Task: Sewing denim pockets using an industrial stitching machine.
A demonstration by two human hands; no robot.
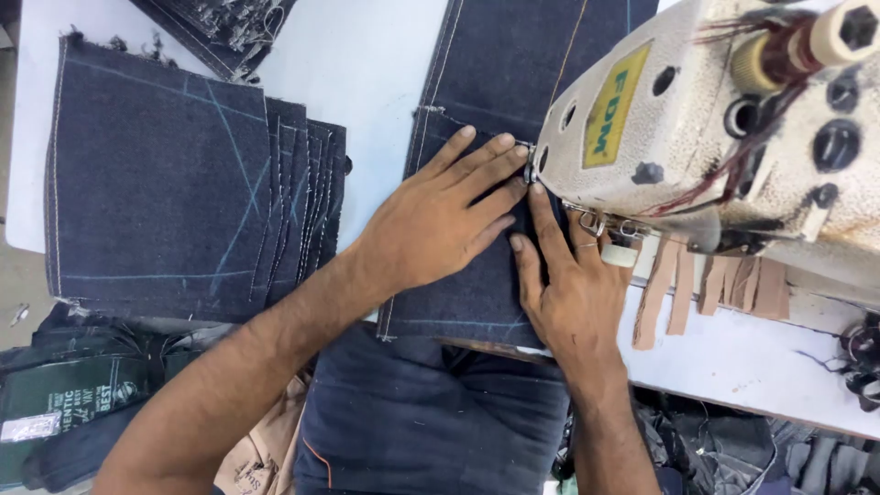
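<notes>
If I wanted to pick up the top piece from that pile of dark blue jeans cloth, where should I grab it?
Probably by the near left corner of the stack of dark blue denim pieces, coming from the left. There the flat top piece reaches the edge of the white table, so fingers could slip under it. On the right, the staggered edges make it easy to catch several at once.
</notes>
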